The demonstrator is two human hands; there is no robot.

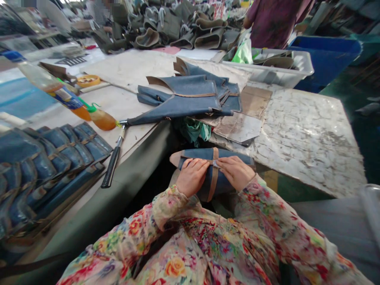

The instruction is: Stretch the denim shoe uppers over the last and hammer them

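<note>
A blue leather-like bag piece with a tan strap down its middle lies across my lap. My left hand grips its upper edge left of the strap, fingers bent over it and thumb hidden. On the other side, my right hand is closed on the same edge, its fingertips at a small pale, shiny spot on the strap. What that spot is cannot be made out. Beyond my hands, several similar blue pieces lie stacked on the table.
A hammer rests at the left table edge near a bottle of amber liquid. Blue pieces lie in a row at left. A worn board is at right; a white bin and a person are behind.
</note>
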